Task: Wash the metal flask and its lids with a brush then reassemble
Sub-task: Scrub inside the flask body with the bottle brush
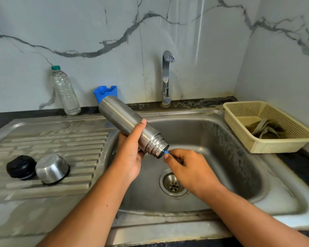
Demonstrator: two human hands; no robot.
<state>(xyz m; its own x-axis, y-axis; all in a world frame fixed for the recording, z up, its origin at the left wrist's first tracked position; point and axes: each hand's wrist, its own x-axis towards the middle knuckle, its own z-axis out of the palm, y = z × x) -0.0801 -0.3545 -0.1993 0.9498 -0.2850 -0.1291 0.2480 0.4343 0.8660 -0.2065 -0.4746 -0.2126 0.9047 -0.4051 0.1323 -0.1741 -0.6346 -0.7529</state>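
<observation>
My left hand (130, 154) grips the metal flask (121, 120) around its lower body and holds it tilted over the sink, open threaded mouth pointing down to the right. My right hand (187, 168) pinches the blue end of a brush handle (166, 152) that sticks out of the flask's mouth; the rest of the brush is hidden inside. On the draining board at the left lie the black inner lid (21, 167) and, touching it, the steel cup lid (52, 168) turned mouth down.
The steel sink basin (230, 157) has a drain (173, 184) under my right hand. The tap (166, 77) stands behind, not running. A clear plastic bottle (65, 91) and blue holder (105, 92) stand at the wall. A cream basket (268, 125) with a cloth sits at the right.
</observation>
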